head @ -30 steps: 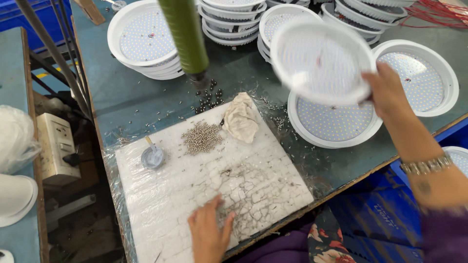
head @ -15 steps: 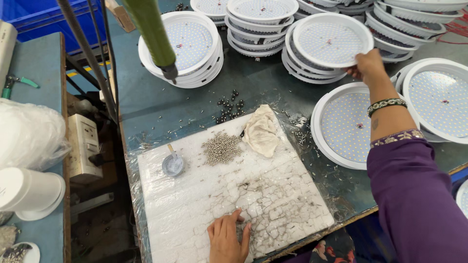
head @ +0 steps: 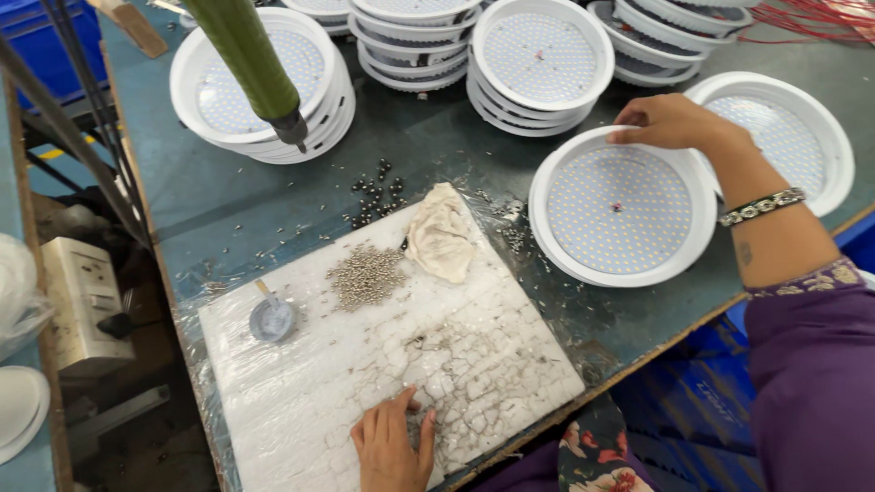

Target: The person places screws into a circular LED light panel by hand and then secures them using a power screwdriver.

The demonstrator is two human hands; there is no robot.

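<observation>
Right hand (head: pixel 670 121): fingers curled over the far rim of one white round lamp pan (head: pixel 622 206), gripping it; my wrist wears one beaded bracelet (head: pixel 761 207).
Left hand (head: pixel 394 445): flat, fingers spread, pressing on one white cracked board (head: pixel 383 364) wrapped in clear film.
Lamp pan: lies flat on the grey table (head: pixel 228 210), open face up, just right of the board.
On the board: one heap of small silver screws (head: pixel 367 275), one crumpled cloth (head: pixel 441 242), one small grey dish (head: pixel 272 320).
Beside the board: dark screws (head: pixel 375 200) scattered loose; too many to count.
Behind: several stacks of like pans (head: pixel 538 64); one green tool (head: pixel 251 64) hangs down.
</observation>
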